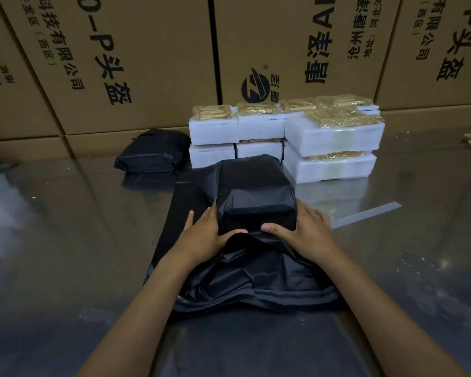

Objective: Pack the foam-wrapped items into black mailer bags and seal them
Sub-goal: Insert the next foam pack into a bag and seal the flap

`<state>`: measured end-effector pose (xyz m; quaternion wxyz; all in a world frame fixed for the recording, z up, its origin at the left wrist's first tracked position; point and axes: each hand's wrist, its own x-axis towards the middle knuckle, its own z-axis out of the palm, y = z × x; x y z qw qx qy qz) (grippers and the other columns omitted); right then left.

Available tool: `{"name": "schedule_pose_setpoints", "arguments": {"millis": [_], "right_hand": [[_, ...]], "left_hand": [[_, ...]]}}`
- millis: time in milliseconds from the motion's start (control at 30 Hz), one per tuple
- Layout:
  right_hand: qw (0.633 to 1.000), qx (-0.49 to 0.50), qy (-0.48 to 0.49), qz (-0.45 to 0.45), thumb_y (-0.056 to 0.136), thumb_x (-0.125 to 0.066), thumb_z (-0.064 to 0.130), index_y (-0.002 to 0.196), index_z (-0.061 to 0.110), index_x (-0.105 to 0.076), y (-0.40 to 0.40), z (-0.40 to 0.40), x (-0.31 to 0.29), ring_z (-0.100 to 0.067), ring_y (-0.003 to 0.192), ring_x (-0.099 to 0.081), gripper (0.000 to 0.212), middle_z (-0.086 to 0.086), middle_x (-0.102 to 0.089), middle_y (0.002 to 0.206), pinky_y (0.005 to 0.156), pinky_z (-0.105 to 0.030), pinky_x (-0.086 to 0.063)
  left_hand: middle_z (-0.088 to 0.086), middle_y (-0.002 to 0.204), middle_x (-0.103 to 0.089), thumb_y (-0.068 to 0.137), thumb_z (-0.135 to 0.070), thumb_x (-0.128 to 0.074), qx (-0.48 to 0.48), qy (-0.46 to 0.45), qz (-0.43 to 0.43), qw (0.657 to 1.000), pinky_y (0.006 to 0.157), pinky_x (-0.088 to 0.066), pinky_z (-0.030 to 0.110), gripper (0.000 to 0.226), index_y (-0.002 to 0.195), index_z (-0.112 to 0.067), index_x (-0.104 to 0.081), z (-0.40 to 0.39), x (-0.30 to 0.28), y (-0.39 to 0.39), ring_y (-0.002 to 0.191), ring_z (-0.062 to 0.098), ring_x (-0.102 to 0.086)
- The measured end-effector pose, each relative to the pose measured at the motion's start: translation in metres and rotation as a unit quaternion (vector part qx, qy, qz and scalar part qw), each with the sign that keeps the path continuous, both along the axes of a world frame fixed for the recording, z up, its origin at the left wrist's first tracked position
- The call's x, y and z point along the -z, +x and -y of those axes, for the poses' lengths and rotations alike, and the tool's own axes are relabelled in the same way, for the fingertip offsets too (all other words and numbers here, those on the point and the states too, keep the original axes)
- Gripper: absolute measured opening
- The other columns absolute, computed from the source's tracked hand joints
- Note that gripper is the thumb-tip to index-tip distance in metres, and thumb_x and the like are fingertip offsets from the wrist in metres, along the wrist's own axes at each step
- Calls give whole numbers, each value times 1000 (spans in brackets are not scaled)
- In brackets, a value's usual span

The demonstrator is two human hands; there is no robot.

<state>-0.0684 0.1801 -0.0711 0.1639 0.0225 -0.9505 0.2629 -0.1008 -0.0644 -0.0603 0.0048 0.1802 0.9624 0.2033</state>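
Pressing against a block-shaped bulge inside a black mailer bag (256,202), the left hand (204,235) and right hand (302,232) lay flat on either side of it, fingers (191,219) straight, thumbs meeting at its near face and gripping nothing. The bag's loose open end lay crumpled toward the person on the shiny worktop (65,240). Farther back to the left sat a sealed black bag (152,152). Behind the bulge stood stacked white foam-wrapped items (332,137), and brown cardboard boxes (120,63) lined the back.
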Motion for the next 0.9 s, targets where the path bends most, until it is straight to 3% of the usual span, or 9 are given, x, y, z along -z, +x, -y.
{"name": "schedule_pose_setpoints", "arguments": {"millis": [167,333,400,433,533,633,700,767,900], "right_hand": [[999,13,46,-1,63,-35,98,147,30,-35,12,0,-3,-16,142,-35,108,4,-52,145,123,-45,-4],[985,-20,-147,-89,85,-52,66,144,27,-47,47,-28,-13,-21,136,-46,71,1,-54,144,115,-42,-34],[986,-33,-75,-147,98,-52,38,139,34,-48,62,-48,-15,-24,134,-48,41,-1,-56,141,111,-42,-37],[988,-49,-18,-142,99,-55,25,140,39,-44,70,-57,-14,-24,138,-44,44,1,-53,145,113,-44,-35],[988,-112,95,-39,96,-59,17,146,58,-25,89,-73,-8,-11,153,-9,73,15,-19,164,119,-47,-19],[982,-157,107,-6,93,-57,36,147,65,-12,99,-71,-8,-1,152,9,76,25,-2,164,120,-49,-17],[979,-181,97,-8,88,-53,42,147,65,-15,104,-64,-12,1,151,10,74,28,1,164,119,-45,-14],[979,-199,40,-15,89,-65,19,146,57,-32,106,-56,-13,-1,152,5,76,25,-8,164,118,-39,-15],[952,-173,-249,-47,84,-52,-29,116,14,-70,108,-39,-28,-4,141,-39,57,10,-60,136,110,-17,-37]], "left_hand": [[-5,166,-9,70,-89,-40,-20,17,35,999,122,11,42,116,158,-25,-2,1,-3,9,151,8,-2],[-12,160,-23,79,-75,-48,-21,190,76,979,123,-13,37,89,155,-39,-18,41,-17,33,150,14,-17],[-12,155,-35,94,-54,-47,-13,197,19,980,121,-19,29,59,150,-44,-30,64,-21,44,147,10,-26],[-14,156,-34,99,-39,-49,11,164,-1,986,122,-14,28,51,147,-49,-31,75,-22,51,148,6,-21],[-26,158,-18,97,-7,-57,98,110,49,988,124,0,33,77,137,-67,-32,98,-25,71,147,-7,0],[-31,158,2,92,-14,-66,144,72,85,983,121,8,31,84,134,-74,-25,102,-26,85,142,-14,17],[-29,158,11,85,-39,-73,153,40,60,986,119,10,30,81,136,-73,-21,94,-24,93,142,-11,22],[-28,159,3,78,-55,-68,144,84,5,986,123,5,32,68,138,-62,-35,79,-20,98,145,-9,14],[-25,141,-51,87,-38,-62,99,326,4,940,115,-30,22,32,118,-34,-70,53,-36,105,139,-3,-36]]}}
